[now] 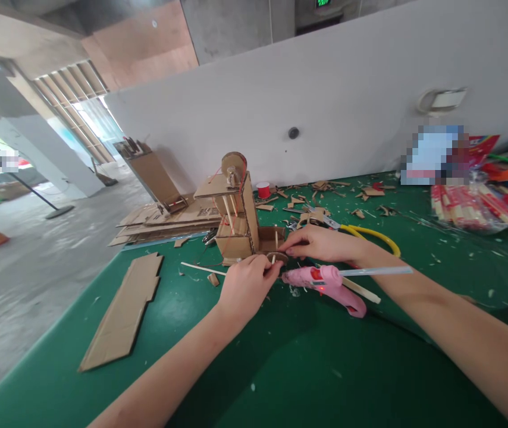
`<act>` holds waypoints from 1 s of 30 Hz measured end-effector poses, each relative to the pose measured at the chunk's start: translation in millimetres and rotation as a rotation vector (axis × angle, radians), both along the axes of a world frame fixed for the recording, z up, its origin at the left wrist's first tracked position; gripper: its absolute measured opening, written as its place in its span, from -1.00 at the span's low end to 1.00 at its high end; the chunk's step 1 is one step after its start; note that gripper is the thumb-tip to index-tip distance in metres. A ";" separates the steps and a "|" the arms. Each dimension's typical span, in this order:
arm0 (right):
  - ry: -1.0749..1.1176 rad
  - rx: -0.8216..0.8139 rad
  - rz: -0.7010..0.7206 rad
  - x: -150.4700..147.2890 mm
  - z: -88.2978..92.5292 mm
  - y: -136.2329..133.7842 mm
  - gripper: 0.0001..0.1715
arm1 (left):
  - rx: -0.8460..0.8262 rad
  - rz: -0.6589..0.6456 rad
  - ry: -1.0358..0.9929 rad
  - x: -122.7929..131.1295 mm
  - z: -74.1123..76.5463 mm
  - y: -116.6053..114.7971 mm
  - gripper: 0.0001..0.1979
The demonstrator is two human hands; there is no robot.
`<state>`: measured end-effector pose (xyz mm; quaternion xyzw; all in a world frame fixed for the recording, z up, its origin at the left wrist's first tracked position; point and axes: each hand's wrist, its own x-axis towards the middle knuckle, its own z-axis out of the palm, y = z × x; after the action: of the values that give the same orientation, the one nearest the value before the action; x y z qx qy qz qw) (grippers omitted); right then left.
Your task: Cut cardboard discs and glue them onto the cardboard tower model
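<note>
A small cardboard disc (277, 256) with a short wooden stick at it lies between my two hands. My left hand (248, 284) is closed, its thumb and fingertips pinching the disc's near left side. From the right, my right hand (320, 245) is closed with its fingertips at the disc's far edge. Just behind stands a cardboard model (236, 223) with a round wheel on top, wooden sticks and red thread. It has a low open cardboard box (269, 238) at its right. A pink hot glue gun (323, 280) with a clear glue stick lies beside my right wrist.
A notched cardboard piece (122, 315) lies on the green table (218, 386) at left. Stacked cardboard sheets (169, 223) are behind it. Yellow-handled scissors (370, 232), cardboard scraps and a red spool (263, 190) lie farther back. Bagged sticks (468, 208) are at right, before a white wall.
</note>
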<state>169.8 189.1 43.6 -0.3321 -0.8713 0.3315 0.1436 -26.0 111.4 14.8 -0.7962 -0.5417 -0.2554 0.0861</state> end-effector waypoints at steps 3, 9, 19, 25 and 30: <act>0.006 -0.005 0.004 -1.9 -0.1 0.2 -0.69 | -0.003 0.004 -0.005 1.4 0.1 -0.1 -0.68; 0.047 -0.028 0.004 -5.0 1.1 -2.1 -0.69 | -0.001 -0.016 -0.011 1.1 0.8 -1.1 -0.68; 0.066 -0.011 -0.035 -9.8 -3.2 -1.9 -0.72 | -0.049 -0.012 -0.021 -4.0 0.3 -2.4 -0.70; 0.139 0.054 -0.026 -13.1 -6.5 0.2 -0.79 | -0.090 0.055 -0.019 -4.2 0.8 -1.9 -0.71; 0.191 -0.029 -0.011 -14.9 -8.8 -1.2 -0.74 | -0.136 0.143 0.081 -2.3 3.8 -4.2 -0.69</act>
<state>154.8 187.9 34.7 -0.3057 -0.8470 0.3734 0.2229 -28.4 107.2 18.6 -0.7692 -0.6093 -0.1785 0.0717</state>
